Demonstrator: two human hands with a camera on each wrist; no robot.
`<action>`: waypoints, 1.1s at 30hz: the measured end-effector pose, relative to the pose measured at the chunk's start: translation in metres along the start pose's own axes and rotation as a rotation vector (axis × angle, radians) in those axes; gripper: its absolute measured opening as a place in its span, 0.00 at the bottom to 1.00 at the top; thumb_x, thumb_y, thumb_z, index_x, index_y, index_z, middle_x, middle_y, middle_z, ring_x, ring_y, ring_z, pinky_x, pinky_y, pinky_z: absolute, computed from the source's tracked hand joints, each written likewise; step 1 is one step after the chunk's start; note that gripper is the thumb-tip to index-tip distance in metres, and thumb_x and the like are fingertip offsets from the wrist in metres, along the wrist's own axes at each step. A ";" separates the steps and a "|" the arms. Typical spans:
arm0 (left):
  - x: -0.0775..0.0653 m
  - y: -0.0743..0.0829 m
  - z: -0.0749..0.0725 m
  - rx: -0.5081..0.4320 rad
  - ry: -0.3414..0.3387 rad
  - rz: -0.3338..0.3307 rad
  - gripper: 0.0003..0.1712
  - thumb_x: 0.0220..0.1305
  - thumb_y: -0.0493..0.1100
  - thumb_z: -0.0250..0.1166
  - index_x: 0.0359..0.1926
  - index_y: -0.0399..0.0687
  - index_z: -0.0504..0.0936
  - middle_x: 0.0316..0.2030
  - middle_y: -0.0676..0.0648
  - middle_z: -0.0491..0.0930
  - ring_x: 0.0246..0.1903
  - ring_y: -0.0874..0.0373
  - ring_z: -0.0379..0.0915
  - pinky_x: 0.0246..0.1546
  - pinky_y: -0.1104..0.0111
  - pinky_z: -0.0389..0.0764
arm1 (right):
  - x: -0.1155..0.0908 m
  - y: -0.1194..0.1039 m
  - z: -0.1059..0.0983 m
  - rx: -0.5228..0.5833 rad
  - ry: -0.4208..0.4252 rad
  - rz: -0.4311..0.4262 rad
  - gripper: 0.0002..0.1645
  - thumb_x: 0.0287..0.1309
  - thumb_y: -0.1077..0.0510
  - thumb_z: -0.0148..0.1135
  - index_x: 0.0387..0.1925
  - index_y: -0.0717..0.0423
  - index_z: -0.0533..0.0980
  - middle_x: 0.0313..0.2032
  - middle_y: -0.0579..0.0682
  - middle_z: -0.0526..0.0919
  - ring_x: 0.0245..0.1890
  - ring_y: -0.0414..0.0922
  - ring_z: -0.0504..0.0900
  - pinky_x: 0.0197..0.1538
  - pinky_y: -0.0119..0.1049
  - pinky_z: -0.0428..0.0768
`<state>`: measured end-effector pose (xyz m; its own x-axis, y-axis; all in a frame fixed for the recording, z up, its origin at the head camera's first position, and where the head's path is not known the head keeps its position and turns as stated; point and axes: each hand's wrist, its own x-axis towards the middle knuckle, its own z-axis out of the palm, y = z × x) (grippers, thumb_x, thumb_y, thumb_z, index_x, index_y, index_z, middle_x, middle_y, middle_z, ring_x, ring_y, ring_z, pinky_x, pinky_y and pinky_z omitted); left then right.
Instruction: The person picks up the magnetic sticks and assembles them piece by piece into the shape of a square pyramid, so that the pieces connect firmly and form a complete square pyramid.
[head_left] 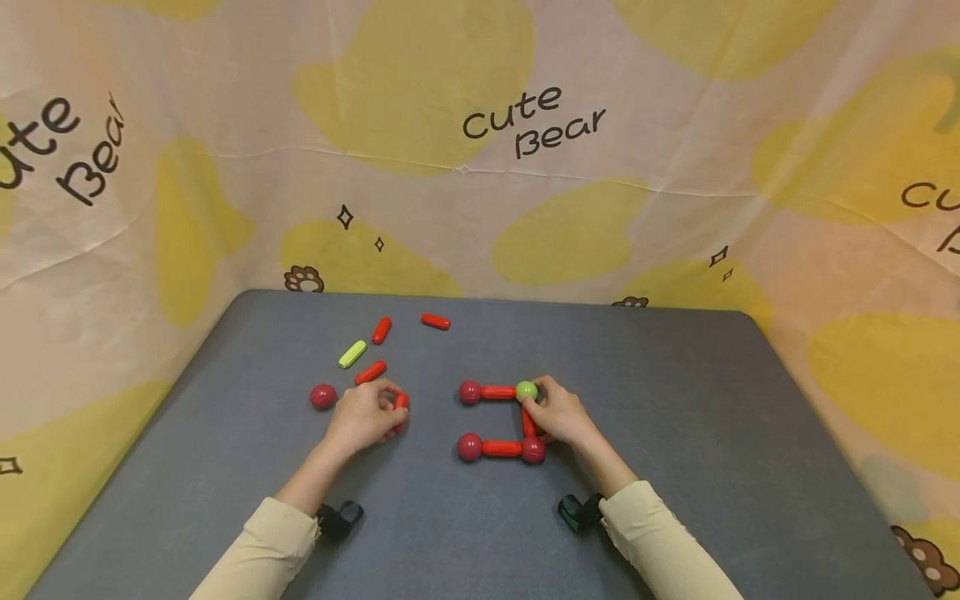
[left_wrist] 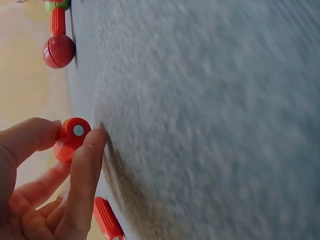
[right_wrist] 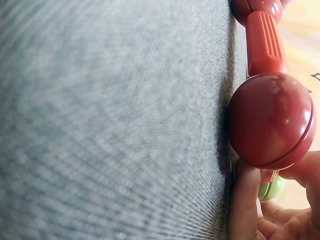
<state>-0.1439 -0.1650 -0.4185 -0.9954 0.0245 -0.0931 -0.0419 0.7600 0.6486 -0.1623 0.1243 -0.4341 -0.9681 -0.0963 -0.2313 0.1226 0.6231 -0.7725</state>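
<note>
My left hand [head_left: 367,414] pinches a red magnetic rod [left_wrist: 72,137] between thumb and fingers; its end with a silver disc shows in the left wrist view. To its right, a U-shaped frame of magnetic balls and rods lies on the table, its open side facing left. My right hand [head_left: 561,414] grips the frame's right side, around the upright red rod [head_left: 529,421] and beside the green ball [head_left: 527,391]. Red balls [head_left: 469,447] sit at the frame's other corners and ends. In the right wrist view the near corner's red ball [right_wrist: 272,121] partly hides the fingers.
Left of the frame lie a loose red ball [head_left: 323,397], a yellow-green rod [head_left: 352,354] and several red rods [head_left: 382,330]. The grey table [head_left: 675,375] meets a patterned cloth [head_left: 420,83] at the back and sides. Each wrist wears a black strap [head_left: 341,519].
</note>
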 end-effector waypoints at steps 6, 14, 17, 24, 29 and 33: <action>0.002 0.008 0.007 -0.031 0.005 0.017 0.16 0.51 0.41 0.66 0.43 0.42 0.79 0.17 0.52 0.77 0.10 0.63 0.70 0.14 0.69 0.72 | -0.001 0.000 -0.001 0.002 0.002 0.003 0.24 0.59 0.53 0.56 0.55 0.59 0.68 0.20 0.50 0.74 0.13 0.41 0.76 0.18 0.35 0.77; 0.009 0.017 0.018 -0.003 0.009 0.042 0.14 0.48 0.42 0.68 0.37 0.41 0.81 0.19 0.52 0.79 0.13 0.63 0.70 0.16 0.70 0.71 | -0.001 0.000 -0.001 -0.001 0.007 0.002 0.24 0.59 0.53 0.56 0.55 0.59 0.68 0.20 0.50 0.74 0.13 0.41 0.76 0.18 0.35 0.77; 0.012 0.021 0.023 -0.009 0.000 0.056 0.14 0.47 0.42 0.69 0.36 0.42 0.82 0.19 0.52 0.79 0.13 0.63 0.70 0.16 0.70 0.70 | -0.001 0.000 -0.001 -0.007 0.004 0.001 0.25 0.59 0.53 0.56 0.55 0.60 0.67 0.20 0.50 0.73 0.13 0.41 0.76 0.18 0.35 0.77; 0.016 0.033 0.033 -0.026 -0.031 0.093 0.13 0.46 0.41 0.69 0.36 0.44 0.84 0.19 0.53 0.80 0.14 0.64 0.71 0.16 0.71 0.71 | -0.001 -0.001 -0.001 -0.016 0.002 0.009 0.25 0.59 0.51 0.56 0.55 0.59 0.67 0.19 0.49 0.73 0.13 0.41 0.75 0.18 0.34 0.76; 0.017 0.039 0.039 -0.037 -0.056 0.086 0.12 0.45 0.40 0.69 0.35 0.44 0.85 0.18 0.54 0.80 0.14 0.64 0.71 0.18 0.71 0.71 | 0.000 0.000 0.000 -0.028 0.003 0.000 0.25 0.59 0.52 0.56 0.55 0.60 0.67 0.19 0.49 0.72 0.13 0.41 0.75 0.17 0.34 0.76; 0.016 0.043 0.042 -0.047 -0.075 0.077 0.13 0.45 0.40 0.69 0.36 0.43 0.84 0.17 0.54 0.79 0.14 0.64 0.71 0.17 0.71 0.70 | 0.000 0.000 0.000 -0.031 0.005 -0.002 0.25 0.59 0.52 0.56 0.55 0.61 0.67 0.19 0.49 0.72 0.13 0.41 0.75 0.17 0.34 0.76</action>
<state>-0.1583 -0.1044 -0.4238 -0.9867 0.1310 -0.0968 0.0283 0.7230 0.6903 -0.1621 0.1248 -0.4343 -0.9694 -0.0937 -0.2268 0.1138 0.6469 -0.7541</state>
